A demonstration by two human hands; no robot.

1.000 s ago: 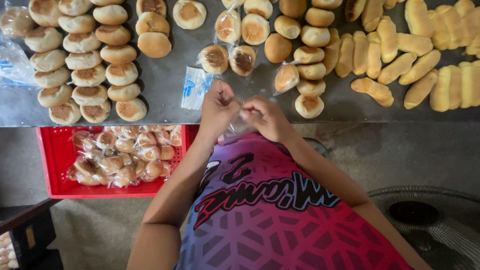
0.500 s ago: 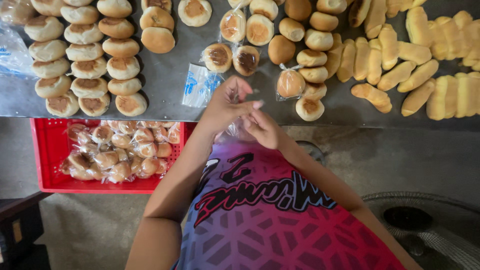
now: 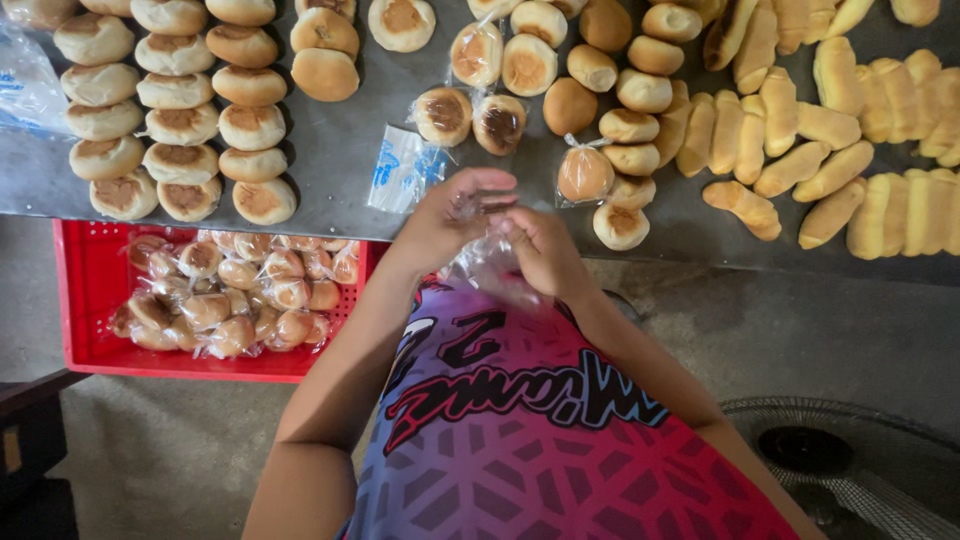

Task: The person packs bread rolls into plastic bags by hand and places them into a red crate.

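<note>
Both my hands meet just below the edge of the grey metal table [image 3: 350, 160]. My left hand [image 3: 445, 215] and my right hand [image 3: 545, 250] pinch the same clear plastic bag [image 3: 490, 265], which hangs crumpled between them with no bun inside that I can see. Right above my hands lie two wrapped buns [image 3: 470, 118] and a wrapped bun [image 3: 585, 175]. A small stack of clear bags with blue print [image 3: 400, 165] rests on the table just left of my left hand.
Rows of round flat buns [image 3: 170, 110] fill the table's left side, round rolls [image 3: 630, 90] the middle, long rolls [image 3: 830, 130] the right. A red crate [image 3: 80, 290] of bagged buns sits below the table's left. A fan grille [image 3: 850, 470] lies at lower right.
My hands stayed together at the table edge, working the clear bag; my left hand's fingers have lifted slightly above it. The view shifted a little.
</note>
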